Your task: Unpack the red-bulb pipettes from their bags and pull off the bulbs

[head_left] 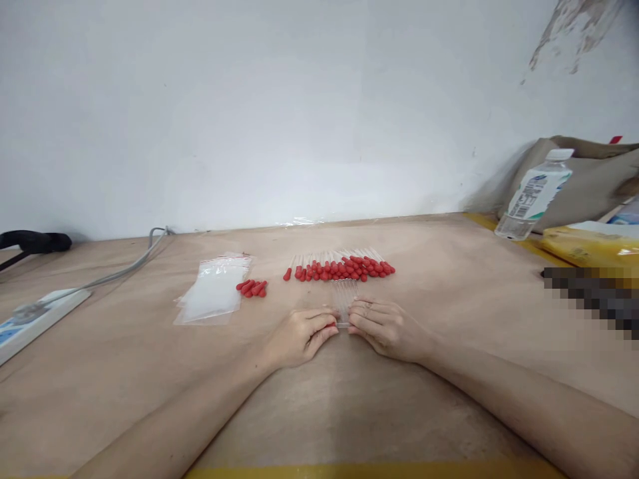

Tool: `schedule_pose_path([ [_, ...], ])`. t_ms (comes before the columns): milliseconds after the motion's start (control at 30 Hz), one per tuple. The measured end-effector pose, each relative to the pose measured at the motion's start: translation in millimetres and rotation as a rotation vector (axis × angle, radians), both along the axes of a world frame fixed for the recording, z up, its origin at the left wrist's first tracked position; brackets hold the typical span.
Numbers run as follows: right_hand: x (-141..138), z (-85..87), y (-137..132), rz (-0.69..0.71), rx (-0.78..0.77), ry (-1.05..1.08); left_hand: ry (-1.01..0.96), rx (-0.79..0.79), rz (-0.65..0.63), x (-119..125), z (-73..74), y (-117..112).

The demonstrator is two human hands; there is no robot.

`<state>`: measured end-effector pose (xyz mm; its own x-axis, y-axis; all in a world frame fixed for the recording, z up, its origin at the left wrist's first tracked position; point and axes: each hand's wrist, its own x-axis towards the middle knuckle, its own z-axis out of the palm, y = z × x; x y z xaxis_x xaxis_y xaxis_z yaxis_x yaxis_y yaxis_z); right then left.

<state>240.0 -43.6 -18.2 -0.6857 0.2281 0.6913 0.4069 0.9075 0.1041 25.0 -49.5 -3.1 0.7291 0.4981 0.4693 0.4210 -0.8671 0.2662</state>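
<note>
A pale, scuffed wall [299, 100] is rising behind a brown tabletop [339, 406], whose near edge is carrying a yellow strip [359, 470]. From where I'm standing, plain tabletop is stretching between the forearms and out to both sides. At the middle, the left hand [303, 336] is pinching a small red bulb [331, 324], and the right hand [387, 326] is curling its fingers around the other end of a thin clear tube [343, 325] lying crosswise. Clear tubes [344, 293] are lying just beyond, between the hands and a row of red-capped tubes [344, 268]. Leftward, loose red bulbs [252, 288] are resting beside plastic bags [212, 299]; farther out, a power strip [70, 301] is sitting. Rightward, a bottle [534, 193] is leaning near a grey bag [599, 179].
</note>
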Motion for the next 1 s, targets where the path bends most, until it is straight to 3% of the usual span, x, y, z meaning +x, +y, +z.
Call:
schedule_pose_path([
  [200, 4, -0.1, -2, 0.007, 0.074, 0.011, -0.006, -0.049, -0.008, -3, -1.4, 0],
  [600, 11, -1.0, -5, 0.047, 0.072, 0.071, -0.017, -0.071, 0.004, -7, -0.5, 1],
  [700, 24, 0.8, 2, -0.005, 0.024, 0.123, -0.072, -0.040, 0.097, -21, -2.9, 7],
  [867, 39, -0.7, 20, -0.343, -0.164, 0.264, -0.204, 0.133, 0.334, -40, 1.3, 16],
  [1000, 34, -4.7, 25, -0.412, -0.222, 0.259, -0.297, 0.152, 0.557, -51, 13.3, 24],
])
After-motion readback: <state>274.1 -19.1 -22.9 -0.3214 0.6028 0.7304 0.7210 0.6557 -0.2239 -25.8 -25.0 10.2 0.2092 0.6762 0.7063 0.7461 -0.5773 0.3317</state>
